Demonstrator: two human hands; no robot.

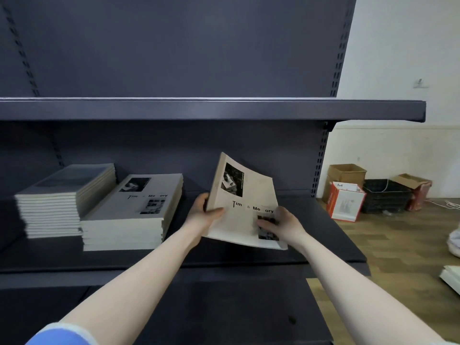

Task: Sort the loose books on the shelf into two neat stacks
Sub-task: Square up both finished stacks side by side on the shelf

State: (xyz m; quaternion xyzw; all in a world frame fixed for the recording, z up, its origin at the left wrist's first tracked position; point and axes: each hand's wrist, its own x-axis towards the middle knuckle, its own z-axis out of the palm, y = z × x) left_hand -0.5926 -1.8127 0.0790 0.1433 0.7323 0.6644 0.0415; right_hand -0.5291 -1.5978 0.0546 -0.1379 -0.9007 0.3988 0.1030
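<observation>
A: Currently, left hand (202,215) and right hand (280,224) both grip the "Time & Memory" book (245,202), tilted above the shelf (323,220).
B: Risk: thin cover flexes; book may land askew on the matching stack (132,212).

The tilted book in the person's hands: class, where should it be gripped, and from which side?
Grip the book by its two side edges near the lower end, one hand from each side, as the left hand and right hand do now. It is thin and its top corner bends, so I judge one hand would let it sag.
</observation>
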